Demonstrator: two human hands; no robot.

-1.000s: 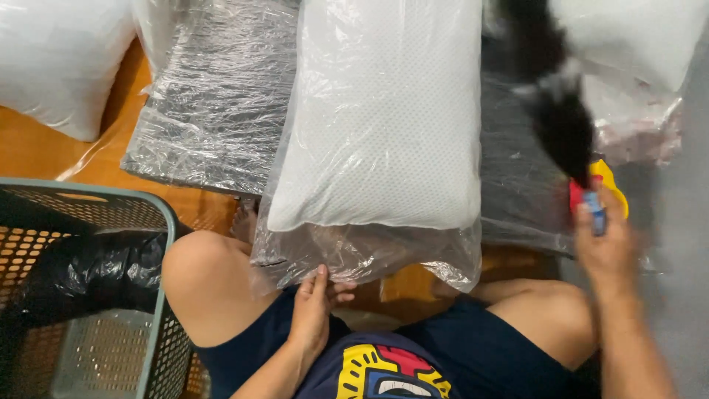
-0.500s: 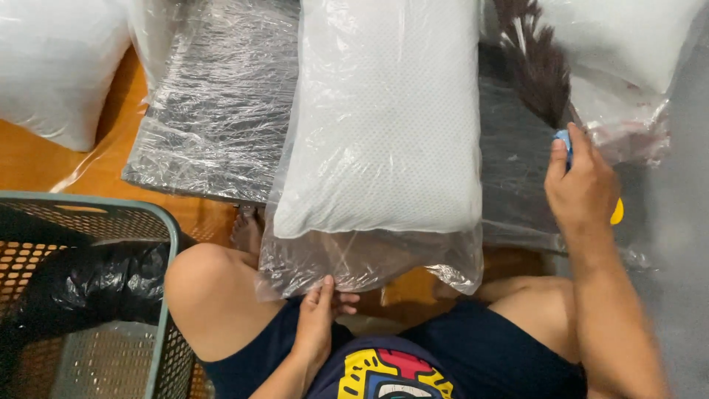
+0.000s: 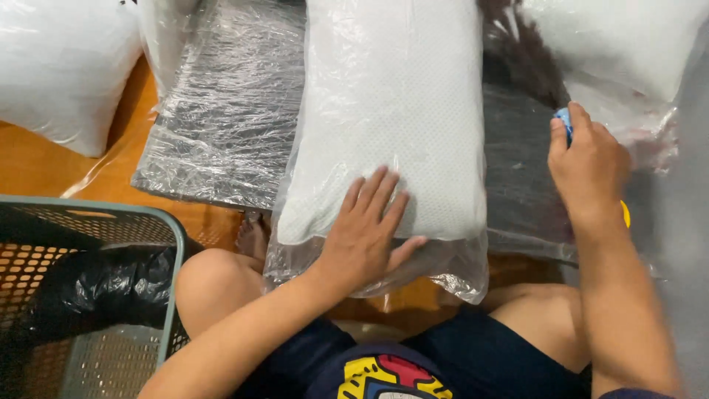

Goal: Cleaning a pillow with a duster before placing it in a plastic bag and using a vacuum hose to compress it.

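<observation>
1. The left hand [image 3: 367, 233] is now lying flat on the near end of the white textured pillow sealed in a clear plastic bag [image 3: 388, 111]; a second ago it was resting down by the lap. Its fingers are spread and released, pressing rather than gripping.
2. The right hand [image 3: 587, 166] has been moving down and inward from about 2 o'clock and is now clenched around a blue-handled duster with dark brown feathers [image 3: 528, 63]. The feathers are pointing toward 12 o'clock over a dark grey flat package [image 3: 517, 170] to the pillow's right.
3. Judging from this, the pillow is now being steadied at the centre while the duster is brought close beside it.
4. The bagged pillow is lying lengthwise from 12 to 6 o'clock, its loose plastic end reaching the person's knees.
5. The surface is a warm orange-brown wooden floor [image 3: 44, 166]. A flat grey sheet wrapped in crinkled clear film [image 3: 221, 118] is lying at 10 o'clock, with more white bagged pillows [image 3: 59, 66] at the far left and top right.
6. At 8 o'clock a grey perforated plastic basket [image 3: 170, 236] is holding a black plastic bag [image 3: 96, 284].
</observation>
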